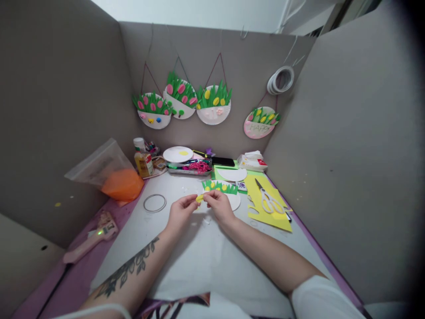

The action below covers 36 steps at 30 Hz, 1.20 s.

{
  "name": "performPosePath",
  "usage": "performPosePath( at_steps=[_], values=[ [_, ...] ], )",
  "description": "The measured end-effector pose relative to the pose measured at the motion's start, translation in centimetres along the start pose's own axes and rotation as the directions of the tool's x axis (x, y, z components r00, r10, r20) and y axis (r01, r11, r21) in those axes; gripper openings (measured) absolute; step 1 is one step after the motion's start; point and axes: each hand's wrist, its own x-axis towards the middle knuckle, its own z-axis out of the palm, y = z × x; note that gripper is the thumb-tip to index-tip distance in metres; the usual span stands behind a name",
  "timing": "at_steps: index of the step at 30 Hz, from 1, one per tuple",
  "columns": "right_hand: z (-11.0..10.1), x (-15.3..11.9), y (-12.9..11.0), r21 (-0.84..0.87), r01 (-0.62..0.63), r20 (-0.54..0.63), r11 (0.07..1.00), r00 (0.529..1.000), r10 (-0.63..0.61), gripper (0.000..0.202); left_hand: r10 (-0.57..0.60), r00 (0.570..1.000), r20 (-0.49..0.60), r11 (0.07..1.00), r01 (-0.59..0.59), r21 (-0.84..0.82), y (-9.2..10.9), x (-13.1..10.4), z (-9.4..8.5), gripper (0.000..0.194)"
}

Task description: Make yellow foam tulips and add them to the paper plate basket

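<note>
Between the fingertips of both hands is a small yellow paper piece, held above the table. My left hand pinches it from the left, and my right hand grips its other side. Just behind my right hand lies a white paper plate craft with green paper grass and yellow paper flowers along its top; my fingers hide part of it. To the right, white-handled scissors rest on a cut yellow paper sheet.
A pink glue gun with a lit green light lies at left, near an orange-filled zip bag. Grey rings sit on the table. Behind are a glue bottle, a supply tray and a phone. Finished plate baskets hang on the wall.
</note>
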Motion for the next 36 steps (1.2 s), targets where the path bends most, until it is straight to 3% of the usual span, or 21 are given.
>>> performPosePath(
  at_steps=[36],
  values=[
    [-0.06,-0.01,0.04,-0.050,0.039,0.028,0.998,0.999,-0.038,0.011,0.014,0.998,-0.055,0.998,-0.010,0.064,0.48,-0.25,0.34,0.026]
  ],
)
